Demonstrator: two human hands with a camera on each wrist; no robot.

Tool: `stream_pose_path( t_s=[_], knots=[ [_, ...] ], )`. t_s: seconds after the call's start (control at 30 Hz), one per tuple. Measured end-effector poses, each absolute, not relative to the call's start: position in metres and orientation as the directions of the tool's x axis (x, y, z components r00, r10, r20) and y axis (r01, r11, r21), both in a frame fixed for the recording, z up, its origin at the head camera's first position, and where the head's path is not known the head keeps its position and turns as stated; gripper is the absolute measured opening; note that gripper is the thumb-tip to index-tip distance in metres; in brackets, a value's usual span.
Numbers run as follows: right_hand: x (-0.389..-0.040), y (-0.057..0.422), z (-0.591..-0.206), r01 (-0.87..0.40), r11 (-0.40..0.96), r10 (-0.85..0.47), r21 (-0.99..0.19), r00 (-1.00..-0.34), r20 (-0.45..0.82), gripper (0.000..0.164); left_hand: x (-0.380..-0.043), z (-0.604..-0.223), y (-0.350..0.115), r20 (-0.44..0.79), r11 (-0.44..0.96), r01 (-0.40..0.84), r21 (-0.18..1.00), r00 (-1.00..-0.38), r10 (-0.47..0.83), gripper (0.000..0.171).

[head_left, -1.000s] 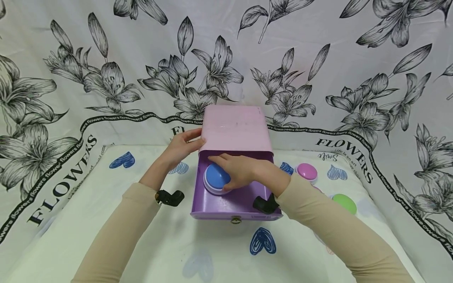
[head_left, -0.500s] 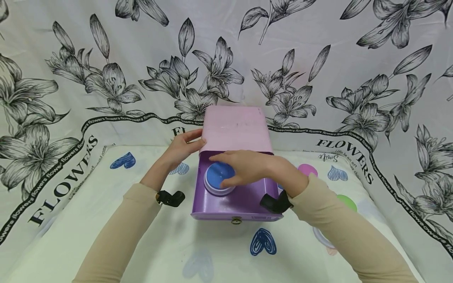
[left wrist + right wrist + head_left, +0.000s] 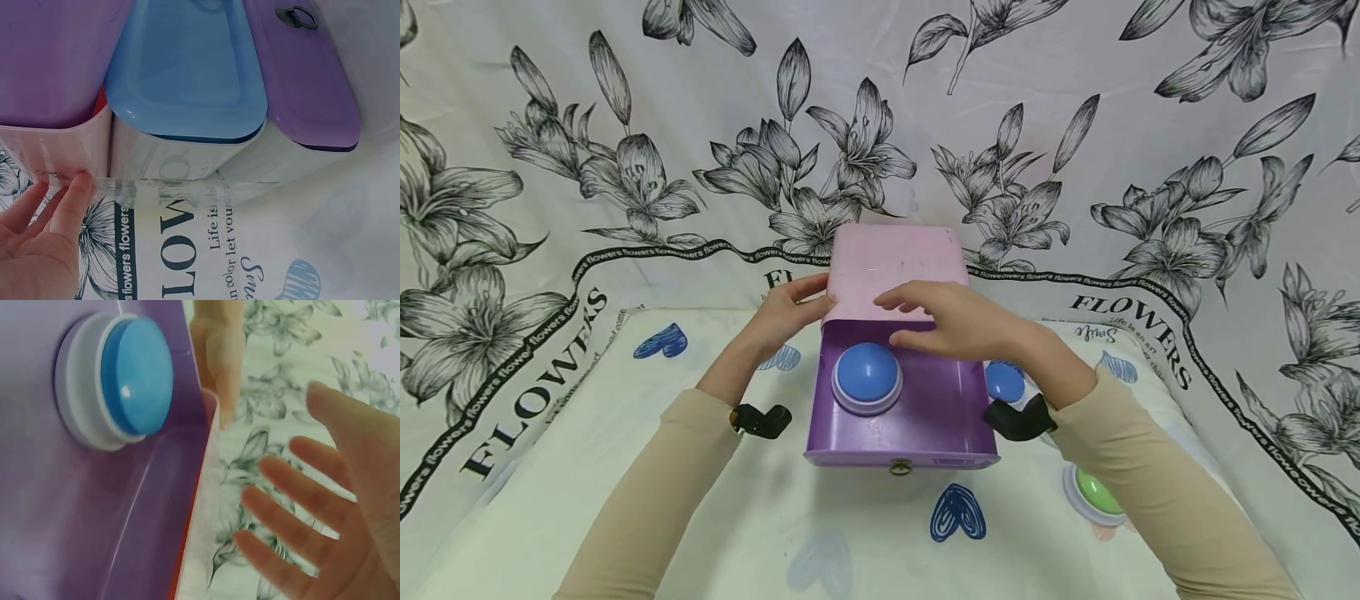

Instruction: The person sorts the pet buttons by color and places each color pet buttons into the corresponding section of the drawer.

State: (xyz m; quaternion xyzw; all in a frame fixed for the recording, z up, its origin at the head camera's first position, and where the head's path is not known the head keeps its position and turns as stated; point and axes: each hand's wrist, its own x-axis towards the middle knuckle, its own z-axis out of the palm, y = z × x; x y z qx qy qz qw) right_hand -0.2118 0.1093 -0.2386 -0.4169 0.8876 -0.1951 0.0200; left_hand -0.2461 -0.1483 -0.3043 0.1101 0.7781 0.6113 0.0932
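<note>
A blue dome push button [image 3: 867,373] with a white base sits upright in the left half of a pulled-out purple drawer [image 3: 940,417]. The drawer belongs to a pink-topped drawer unit [image 3: 895,258]. My left hand [image 3: 786,312] rests its fingertips against the unit's left side; in the left wrist view, extended fingertips [image 3: 81,181] touch the pink casing. My right hand [image 3: 962,321] hovers over the drawer's back right part, holding nothing. The right wrist view shows that hand [image 3: 337,506] with spread fingers, apart from the blue button [image 3: 139,378].
Right of the unit, a second blue button [image 3: 1005,382] and a green button [image 3: 1097,492], partly behind the right sleeve, lie on the white heart-print cloth [image 3: 737,525]. Blue [image 3: 187,69] and purple [image 3: 306,75] drawer fronts show in the left wrist view. Floral fabric hangs behind.
My right hand has let go of the blue button and moved up and to the right, leaving it in the drawer. The left hand has stayed in place.
</note>
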Motion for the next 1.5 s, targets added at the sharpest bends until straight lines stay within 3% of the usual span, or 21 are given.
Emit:
stream_pose_path(
  t_s=[0.33, 0.57, 0.83, 1.1, 1.5],
  knots=[
    [-0.237, 0.148, -0.252, -0.685, 0.639, -0.549, -0.349, -0.724, 0.418, 0.038, -0.256, -0.316, -0.151, -0.003, 0.208, 0.059, 0.976, -0.958, 0.285, 0.060],
    [-0.259, 0.180, -0.277, -0.574, 0.676, -0.350, -0.462, -0.802, 0.483, 0.039, -0.264, -0.328, -0.155, 0.008, 0.220, 0.070, 0.973, -0.962, 0.274, 0.061],
    [-0.268, 0.207, -0.313, -0.406, 0.699, -0.223, -0.589, -0.906, 0.360, 0.047, -0.265, -0.329, -0.156, 0.018, 0.223, 0.081, 0.971, -0.962, 0.272, 0.063],
    [-0.270, 0.233, -0.353, -0.300, 0.694, -0.181, -0.654, -0.952, 0.245, 0.061, -0.265, -0.328, -0.156, 0.025, 0.225, 0.087, 0.971, -0.964, 0.264, 0.064],
    [-0.261, 0.253, -0.397, -0.158, 0.790, -0.147, -0.593, -0.987, 0.067, 0.071, -0.260, -0.321, -0.152, 0.008, 0.203, 0.068, 0.977, -0.959, 0.284, 0.060]
  ],
)
